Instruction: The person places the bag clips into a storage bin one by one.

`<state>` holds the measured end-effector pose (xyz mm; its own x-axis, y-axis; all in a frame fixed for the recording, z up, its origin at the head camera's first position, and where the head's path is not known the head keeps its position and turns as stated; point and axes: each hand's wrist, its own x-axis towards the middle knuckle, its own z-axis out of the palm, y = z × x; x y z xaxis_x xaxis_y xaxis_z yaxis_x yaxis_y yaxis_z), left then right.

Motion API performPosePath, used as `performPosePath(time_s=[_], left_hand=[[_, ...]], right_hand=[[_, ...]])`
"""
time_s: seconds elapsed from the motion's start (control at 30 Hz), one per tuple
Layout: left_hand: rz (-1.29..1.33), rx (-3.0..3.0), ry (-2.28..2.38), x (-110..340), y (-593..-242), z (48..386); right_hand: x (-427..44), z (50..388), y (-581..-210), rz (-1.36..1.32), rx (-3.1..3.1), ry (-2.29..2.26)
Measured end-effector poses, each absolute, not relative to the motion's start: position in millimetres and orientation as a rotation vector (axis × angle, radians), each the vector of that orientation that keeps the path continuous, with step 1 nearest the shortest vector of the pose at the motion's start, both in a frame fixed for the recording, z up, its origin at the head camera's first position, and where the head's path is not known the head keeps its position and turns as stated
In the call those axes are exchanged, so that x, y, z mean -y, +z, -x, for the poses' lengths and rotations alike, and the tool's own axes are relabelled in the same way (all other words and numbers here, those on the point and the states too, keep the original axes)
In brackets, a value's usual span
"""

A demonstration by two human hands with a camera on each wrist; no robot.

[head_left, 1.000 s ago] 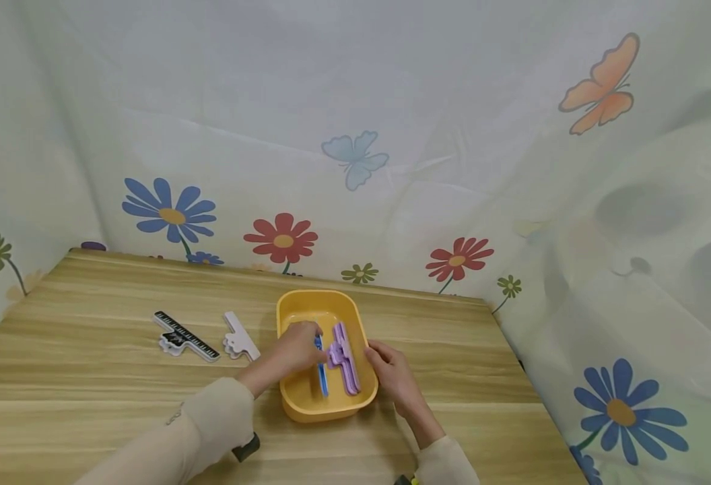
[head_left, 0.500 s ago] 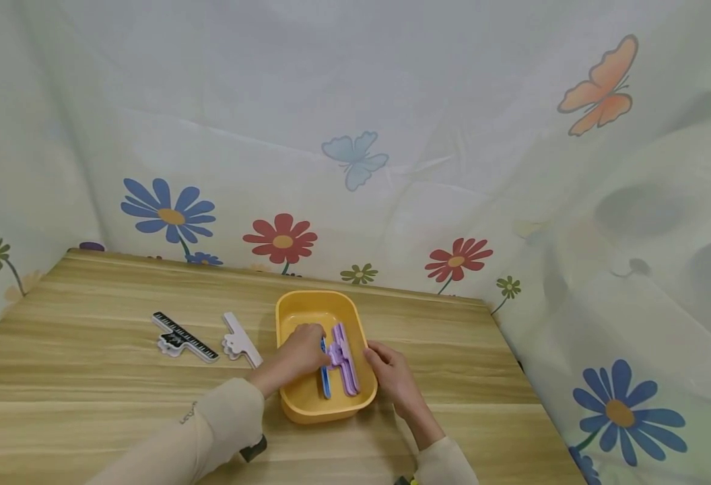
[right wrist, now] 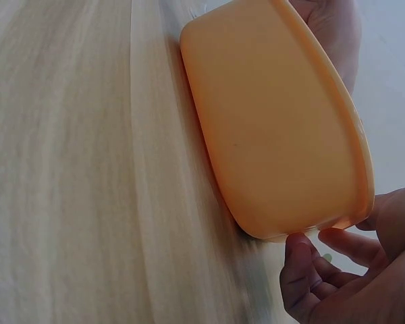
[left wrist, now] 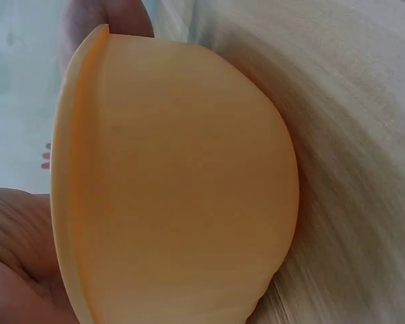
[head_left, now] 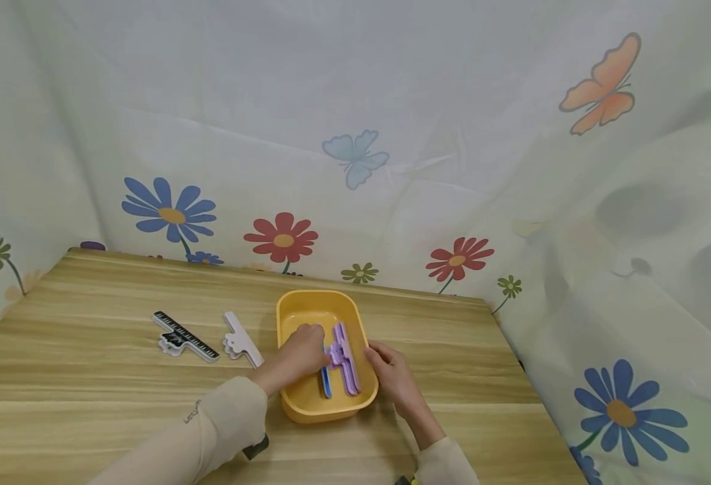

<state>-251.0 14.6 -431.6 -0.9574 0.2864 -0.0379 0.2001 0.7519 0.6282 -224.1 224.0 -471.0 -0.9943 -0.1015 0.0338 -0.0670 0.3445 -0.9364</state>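
A yellow plastic tub [head_left: 308, 412] stands on the wooden table. My left hand [head_left: 299, 354] reaches into it over the near-left side and pinches a blue clip [head_left: 326, 384], whose upper part the fingers hide. Right beside that clip, purple clips [head_left: 349, 370] stand lined up along the tub's right side. With thumb over the rim and fingers outside, my right hand [head_left: 394, 378] grips the tub's right wall. The right wrist view shows the right hand's curled fingers [right wrist: 298, 270] at the tub. In the left wrist view the tub's outer wall [left wrist: 182, 175] hides the clips.
Left of the tub lie a white clip [head_left: 242, 338] and a black-and-white clip with a piano-key pattern [head_left: 184, 335]. A printed cloth [head_left: 222, 121] with flowers and butterflies rises behind the table [head_left: 113, 377] and at its sides.
My left hand has moved slightly right inside the tub, bringing the blue clip up against the purple ones; over the last half second it barely moves. The right hand stays on the rim.
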Motion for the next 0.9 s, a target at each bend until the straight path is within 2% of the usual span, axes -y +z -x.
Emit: performPosePath(time_s=[0.27,0.7,0.9], left_hand=[[-0.389,-2.9,0.875,-13,-427,244],[-0.363,-2.927,0.983,-5,-416,242],[-0.378,-2.898,1.115,1,-407,242]], right_hand=[[-223,223,-470,0.16,-2.555,-1.768],[-223,223,-469,0.157,-2.542,-1.777],[-215,213,-448,0.154,-2.522,-1.777]])
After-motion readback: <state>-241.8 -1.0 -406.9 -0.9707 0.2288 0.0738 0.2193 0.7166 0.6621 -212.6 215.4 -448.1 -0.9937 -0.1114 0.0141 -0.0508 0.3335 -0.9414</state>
